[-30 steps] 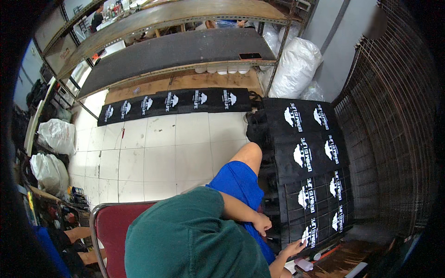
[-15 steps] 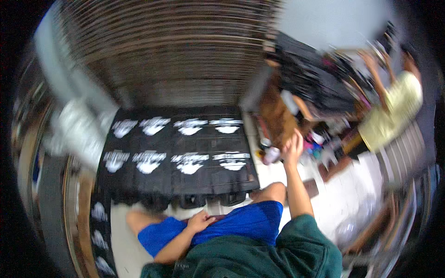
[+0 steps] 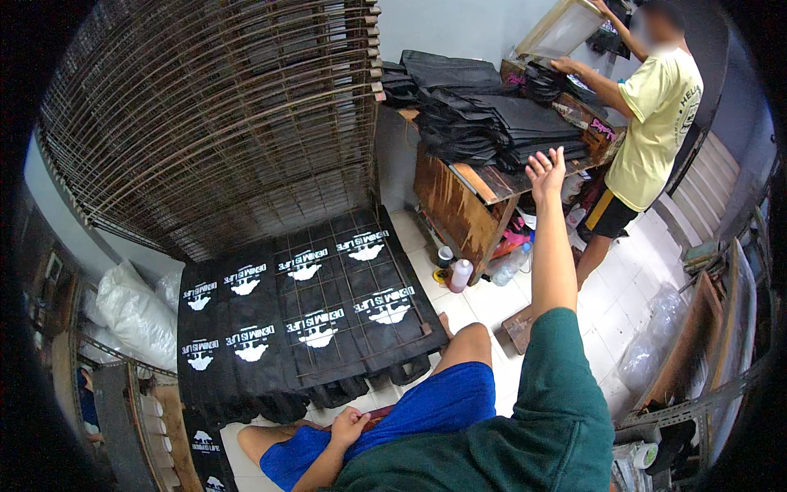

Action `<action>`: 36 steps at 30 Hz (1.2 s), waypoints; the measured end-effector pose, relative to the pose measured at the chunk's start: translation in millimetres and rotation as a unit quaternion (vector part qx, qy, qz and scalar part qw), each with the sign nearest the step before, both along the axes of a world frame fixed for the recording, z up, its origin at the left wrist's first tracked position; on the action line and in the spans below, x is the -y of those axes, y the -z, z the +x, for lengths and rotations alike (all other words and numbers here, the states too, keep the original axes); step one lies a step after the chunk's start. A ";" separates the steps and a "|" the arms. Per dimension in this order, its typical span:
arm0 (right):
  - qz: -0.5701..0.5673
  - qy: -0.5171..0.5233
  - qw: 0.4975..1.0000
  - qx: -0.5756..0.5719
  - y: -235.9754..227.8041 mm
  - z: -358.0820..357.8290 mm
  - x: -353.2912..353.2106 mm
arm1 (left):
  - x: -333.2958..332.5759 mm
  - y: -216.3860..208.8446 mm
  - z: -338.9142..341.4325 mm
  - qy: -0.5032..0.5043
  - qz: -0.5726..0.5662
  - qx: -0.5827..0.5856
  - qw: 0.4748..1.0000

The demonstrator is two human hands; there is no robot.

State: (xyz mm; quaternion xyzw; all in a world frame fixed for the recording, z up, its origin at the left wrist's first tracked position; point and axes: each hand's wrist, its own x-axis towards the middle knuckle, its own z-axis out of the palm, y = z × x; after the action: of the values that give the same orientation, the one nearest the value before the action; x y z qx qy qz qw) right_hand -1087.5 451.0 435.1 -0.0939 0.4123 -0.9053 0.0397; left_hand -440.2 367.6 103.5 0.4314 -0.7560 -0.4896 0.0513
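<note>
A bare right hand [image 3: 547, 170], its palm turned up, fingers slightly apart and holding nothing, hangs before the wooden worktable [image 3: 443, 197], where a heap of black fabric bags [image 3: 508, 123] lies; whether the fingertips touch the cloth cannot be told. The left hand [image 3: 350, 426] rests over blue shorts [image 3: 459, 394], well to the left of the worktable, fingers curled inward, though its grip on anything is hidden. Also left of the worktable, white-printed black bags [image 3: 270, 307] lie spread in two rows. The heaped cloth looks soft, limp and light by the piece, heavier by the bundle, and hardly fragile; loose layers could slide, so the near folded edges seem the surest hold. At the worktable's far right, a co-worker [image 3: 656, 123] in yellow grasps a framed screen [image 3: 566, 33].
</note>
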 end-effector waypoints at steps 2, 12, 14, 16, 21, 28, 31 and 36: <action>-0.057 0.006 0.998 -0.005 -7.4 -29.2 8.1 | -0.3 10.8 6.0 -0.015 0.013 -0.030 0.999; -0.237 -0.078 0.964 0.090 -56.6 -109.7 61.6 | 4.7 15.2 13.5 -0.091 0.037 -0.057 0.994; -0.217 -0.123 0.968 0.030 -54.5 -116.1 69.4 | 7.5 6.7 3.0 -0.062 -0.007 -0.017 0.998; -0.170 -0.038 0.979 0.106 -58.5 -134.1 81.1 | 2.8 1.2 2.6 -0.045 -0.084 0.046 0.994; 0.194 0.040 0.975 -0.096 -82.9 -169.5 57.9 | 9.5 28.7 -8.7 0.020 0.028 -0.039 0.999; 0.148 -0.120 0.936 -0.296 -227.8 -89.4 -13.7 | -12.6 -164.3 -209.9 0.208 0.533 -0.197 0.796; 0.246 -0.156 0.912 -0.287 -231.9 18.3 20.6 | -36.0 -226.3 -232.3 0.364 0.739 -0.340 0.454; 0.331 -0.234 0.868 -0.287 -150.3 180.6 61.8 | -26.9 -271.7 -166.1 0.284 0.821 -0.421 0.260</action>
State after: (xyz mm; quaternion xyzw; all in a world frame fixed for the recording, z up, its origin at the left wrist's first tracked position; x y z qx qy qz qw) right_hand -907.0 389.2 585.4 -0.4248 0.6467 -0.6131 0.1593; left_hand -606.3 394.5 375.2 -0.2667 0.1048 -0.9443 -0.1619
